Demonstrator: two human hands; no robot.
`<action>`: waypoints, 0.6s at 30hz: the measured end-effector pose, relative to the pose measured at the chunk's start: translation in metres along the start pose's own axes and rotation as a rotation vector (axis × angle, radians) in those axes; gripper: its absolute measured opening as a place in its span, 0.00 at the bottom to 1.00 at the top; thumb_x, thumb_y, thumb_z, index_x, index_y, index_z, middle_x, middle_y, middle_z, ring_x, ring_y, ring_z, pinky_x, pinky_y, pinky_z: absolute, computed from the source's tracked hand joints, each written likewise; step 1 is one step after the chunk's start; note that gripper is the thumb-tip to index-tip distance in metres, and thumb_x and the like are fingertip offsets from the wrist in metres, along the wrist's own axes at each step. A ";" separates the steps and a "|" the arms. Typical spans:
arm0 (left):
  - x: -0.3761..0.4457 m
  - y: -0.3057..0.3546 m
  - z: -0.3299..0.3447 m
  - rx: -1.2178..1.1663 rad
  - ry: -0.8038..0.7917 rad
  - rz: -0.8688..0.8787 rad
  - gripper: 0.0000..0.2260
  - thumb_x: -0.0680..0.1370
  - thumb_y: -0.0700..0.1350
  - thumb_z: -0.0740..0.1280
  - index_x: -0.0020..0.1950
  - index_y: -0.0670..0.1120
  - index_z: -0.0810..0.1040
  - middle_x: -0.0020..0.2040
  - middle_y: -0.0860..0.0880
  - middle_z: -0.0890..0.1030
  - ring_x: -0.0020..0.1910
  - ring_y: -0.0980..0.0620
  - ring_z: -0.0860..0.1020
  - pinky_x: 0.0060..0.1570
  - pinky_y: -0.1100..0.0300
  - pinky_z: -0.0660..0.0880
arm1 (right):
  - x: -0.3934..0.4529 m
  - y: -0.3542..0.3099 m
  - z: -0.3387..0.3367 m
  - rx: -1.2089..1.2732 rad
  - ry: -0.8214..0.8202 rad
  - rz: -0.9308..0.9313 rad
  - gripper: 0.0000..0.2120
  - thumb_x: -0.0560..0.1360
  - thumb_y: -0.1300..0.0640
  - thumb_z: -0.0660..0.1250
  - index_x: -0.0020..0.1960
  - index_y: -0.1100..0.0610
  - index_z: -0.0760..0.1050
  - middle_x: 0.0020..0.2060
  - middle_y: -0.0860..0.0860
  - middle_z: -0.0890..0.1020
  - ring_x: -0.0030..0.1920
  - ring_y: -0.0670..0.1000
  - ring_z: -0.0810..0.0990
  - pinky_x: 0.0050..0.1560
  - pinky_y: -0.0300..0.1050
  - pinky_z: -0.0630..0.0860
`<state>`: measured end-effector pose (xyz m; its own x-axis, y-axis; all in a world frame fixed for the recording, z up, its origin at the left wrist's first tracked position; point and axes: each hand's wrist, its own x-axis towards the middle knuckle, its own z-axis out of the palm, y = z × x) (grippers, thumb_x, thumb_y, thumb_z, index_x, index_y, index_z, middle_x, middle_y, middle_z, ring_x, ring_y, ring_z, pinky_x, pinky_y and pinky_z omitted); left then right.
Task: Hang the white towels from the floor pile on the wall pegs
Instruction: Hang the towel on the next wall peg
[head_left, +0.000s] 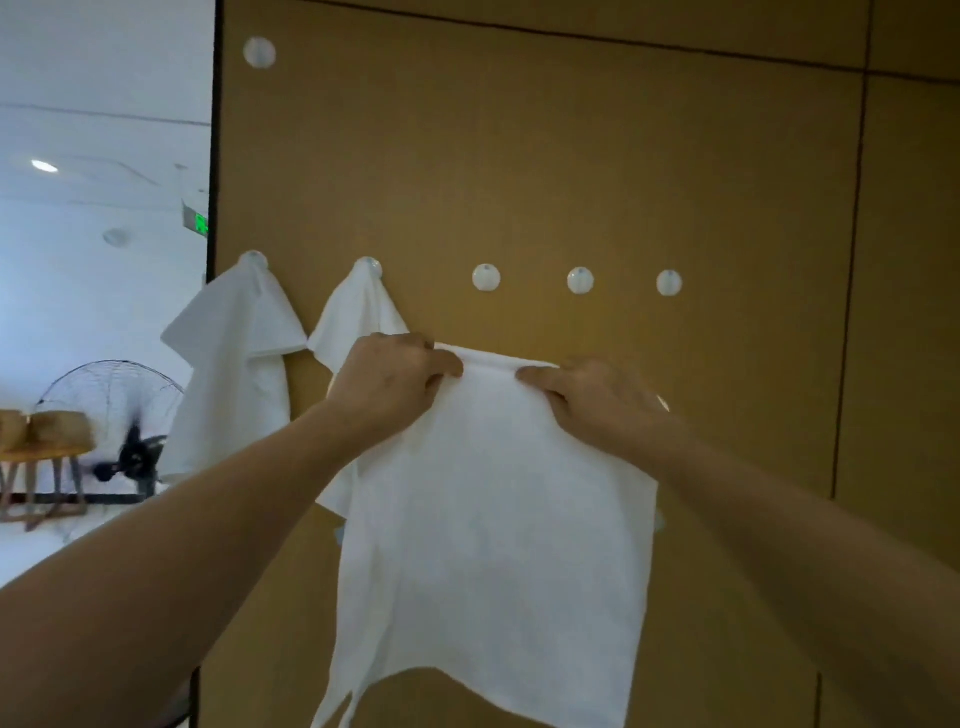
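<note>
A white towel (493, 545) hangs in front of the brown wall panel, held up by its top edge. My left hand (389, 384) grips that edge on the left and my right hand (597, 400) grips it on the right, fingers curled over the cloth. Two more white towels hang on the wall: one (234, 353) on the leftmost peg, another (358, 317) on the second peg, partly behind my left hand. To the right in the same row are three bare round white pegs (487, 277), (580, 280), (669, 283), just above the held towel.
A single white peg (259, 52) sits high on the brown panel (571, 156). Left of the panel's edge, a bright room shows a black floor fan (130, 441) and a wooden table (41, 457) with baskets.
</note>
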<state>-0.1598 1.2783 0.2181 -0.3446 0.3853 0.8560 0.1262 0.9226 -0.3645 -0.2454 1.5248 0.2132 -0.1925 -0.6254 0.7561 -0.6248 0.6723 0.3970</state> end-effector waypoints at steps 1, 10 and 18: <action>0.006 -0.012 0.016 0.052 -0.013 0.056 0.10 0.74 0.39 0.69 0.51 0.51 0.85 0.34 0.48 0.78 0.28 0.47 0.76 0.30 0.62 0.64 | 0.012 0.009 0.014 -0.051 -0.007 -0.005 0.19 0.81 0.54 0.56 0.69 0.42 0.72 0.43 0.54 0.81 0.43 0.58 0.80 0.38 0.44 0.63; 0.107 -0.109 0.142 0.315 -0.090 0.049 0.16 0.79 0.46 0.59 0.67 0.53 0.70 0.44 0.47 0.73 0.35 0.49 0.71 0.32 0.56 0.72 | 0.147 0.103 0.114 -0.239 -0.019 0.061 0.22 0.81 0.53 0.52 0.74 0.42 0.64 0.45 0.55 0.80 0.41 0.57 0.79 0.34 0.46 0.67; 0.179 -0.161 0.198 0.337 -0.072 -0.077 0.17 0.81 0.48 0.57 0.70 0.54 0.68 0.45 0.47 0.70 0.41 0.45 0.74 0.41 0.50 0.76 | 0.238 0.153 0.155 -0.179 0.033 0.167 0.22 0.82 0.56 0.53 0.73 0.42 0.67 0.51 0.55 0.82 0.49 0.58 0.80 0.46 0.48 0.73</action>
<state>-0.4265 1.1951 0.3576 -0.4074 0.3015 0.8621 -0.2128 0.8866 -0.4107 -0.5044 1.4173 0.3734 -0.2552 -0.4880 0.8347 -0.4415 0.8269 0.3485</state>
